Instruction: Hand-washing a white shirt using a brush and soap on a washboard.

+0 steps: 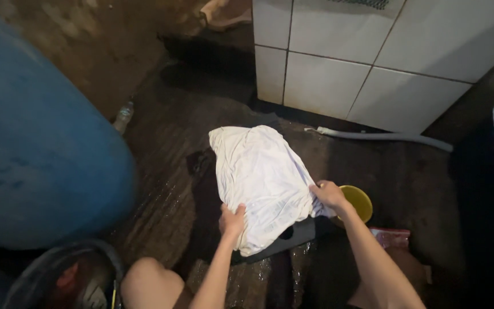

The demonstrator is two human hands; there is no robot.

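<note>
A wet white cloth lies spread over a dark slab on the wet floor in front of me. My left hand grips the cloth's near edge, fingers bunched into the fabric. Its right edge is pinched by my right hand. A yellow bowl sits just right of my right hand, partly hidden behind my wrist. My bare knee shows at the bottom.
A large blue barrel fills the left. A dark bucket stands at the bottom left. A white tiled wall rises behind, with a white hose along its base. A clear plastic bottle lies beside the barrel. A red packet lies right.
</note>
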